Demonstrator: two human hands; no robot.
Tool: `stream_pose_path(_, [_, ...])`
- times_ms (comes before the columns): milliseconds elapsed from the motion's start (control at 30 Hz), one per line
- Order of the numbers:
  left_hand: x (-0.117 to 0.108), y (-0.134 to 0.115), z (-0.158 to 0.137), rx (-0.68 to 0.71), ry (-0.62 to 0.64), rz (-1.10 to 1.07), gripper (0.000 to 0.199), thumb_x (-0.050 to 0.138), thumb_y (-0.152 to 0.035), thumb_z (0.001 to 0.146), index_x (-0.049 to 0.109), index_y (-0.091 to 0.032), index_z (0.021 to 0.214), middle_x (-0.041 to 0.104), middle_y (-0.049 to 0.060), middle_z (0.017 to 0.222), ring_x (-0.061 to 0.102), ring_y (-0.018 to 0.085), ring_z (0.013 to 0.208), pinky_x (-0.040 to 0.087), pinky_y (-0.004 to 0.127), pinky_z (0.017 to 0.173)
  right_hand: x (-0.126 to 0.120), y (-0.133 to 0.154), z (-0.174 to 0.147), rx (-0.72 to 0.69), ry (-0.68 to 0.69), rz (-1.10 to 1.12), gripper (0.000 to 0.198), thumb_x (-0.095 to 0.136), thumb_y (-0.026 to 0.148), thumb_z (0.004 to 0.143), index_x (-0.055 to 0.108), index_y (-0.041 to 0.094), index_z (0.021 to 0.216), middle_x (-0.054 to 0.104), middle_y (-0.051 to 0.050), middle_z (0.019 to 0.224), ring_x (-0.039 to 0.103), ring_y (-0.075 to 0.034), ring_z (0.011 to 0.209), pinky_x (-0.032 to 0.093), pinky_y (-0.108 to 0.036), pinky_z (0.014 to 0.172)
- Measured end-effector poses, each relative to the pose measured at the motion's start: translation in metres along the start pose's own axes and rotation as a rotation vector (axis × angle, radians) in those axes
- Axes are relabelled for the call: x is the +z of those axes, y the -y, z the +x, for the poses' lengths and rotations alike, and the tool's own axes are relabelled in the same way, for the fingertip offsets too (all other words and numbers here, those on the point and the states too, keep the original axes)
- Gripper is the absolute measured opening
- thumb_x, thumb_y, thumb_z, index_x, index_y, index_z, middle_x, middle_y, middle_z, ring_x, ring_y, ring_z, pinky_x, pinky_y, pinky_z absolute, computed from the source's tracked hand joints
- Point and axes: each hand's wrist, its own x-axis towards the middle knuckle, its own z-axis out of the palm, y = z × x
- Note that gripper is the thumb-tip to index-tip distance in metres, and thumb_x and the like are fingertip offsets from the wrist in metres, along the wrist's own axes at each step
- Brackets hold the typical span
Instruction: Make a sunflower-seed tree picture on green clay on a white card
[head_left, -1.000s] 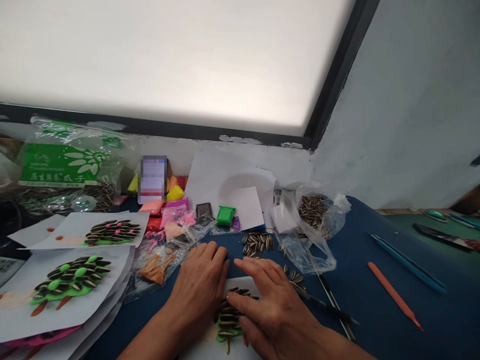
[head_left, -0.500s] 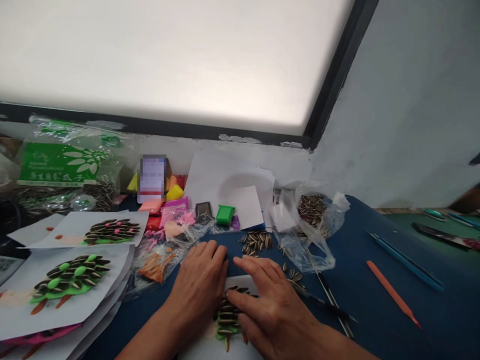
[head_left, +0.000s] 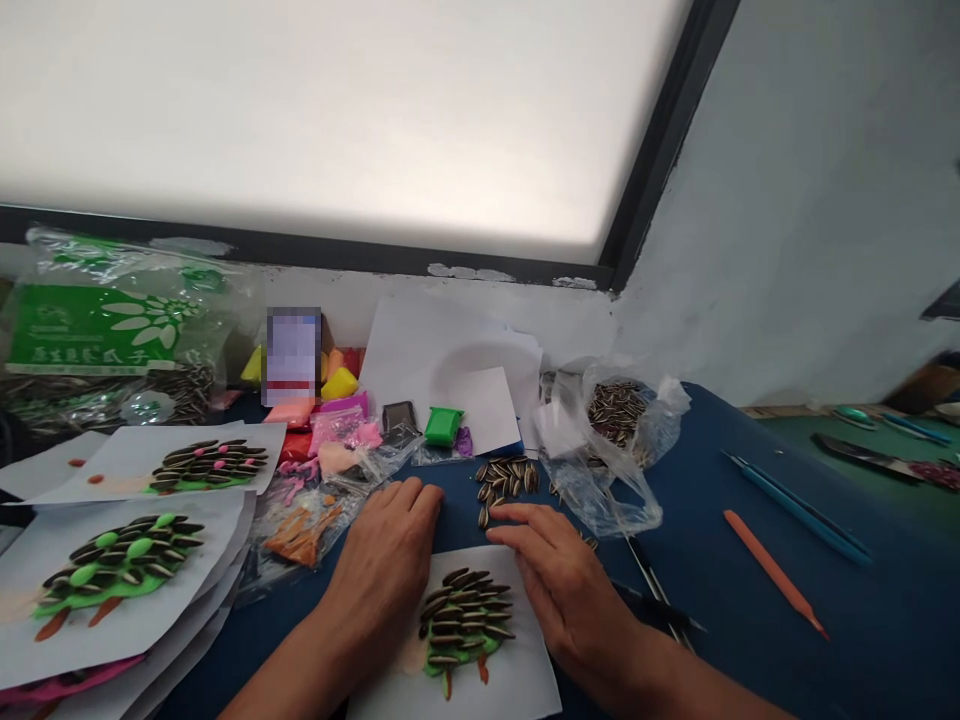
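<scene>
Off the seed figure (head_left: 469, 610) goes the right hand (head_left: 562, 570), lifting clear of the rows it was covering half a second ago and sliding out past the right edge of the white sheet (head_left: 517, 695)! Now the whole figure is on show, dark striped seeds overlapping on a green base, two brown pieces poking out toward the sheet's near edge, a pale patch at its left.

Look at that right hand: fingers stretched in a loose curve, lying close to one another, knuckles up, beyond the sheet's far right corner. Its fingertips are just beside the loose seeds (head_left: 510, 478); whether they touch the nearest one, it's hard to say from this angle.

Over on the other side, the left hand (head_left: 394, 540) has barely budged, palm down across the sheet's far left corner, fingers bunched together and bent, the two hands well apart. What lies under that palm, we cannot tell.

Out toward the far edge of the blue table (head_left: 750, 620) sits a clear bag of seeds (head_left: 615, 410), with a green packet (head_left: 444, 427) to its left. Along the right side lie an orange tool (head_left: 776, 570) and a blue tool (head_left: 799, 510), both slanting.
</scene>
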Motion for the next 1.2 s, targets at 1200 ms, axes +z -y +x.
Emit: stream_pose_path(1200, [0.004, 0.006, 0.001, 0.070, -0.101, 0.031, 0.031, 0.031, -0.010, 0.095, 0.062, -0.017, 0.099, 0.065, 0.009, 0.091, 0.061, 0.025, 0.089, 0.046, 0.038, 0.080, 0.012, -0.009, -0.001, -0.042, -0.056, -0.029, 0.029, 0.038, -0.003, 0.083, 0.059, 0.015, 0.093, 0.064, -0.009, 0.091, 0.056, -0.023, 0.086, 0.046, -0.038, 0.080])
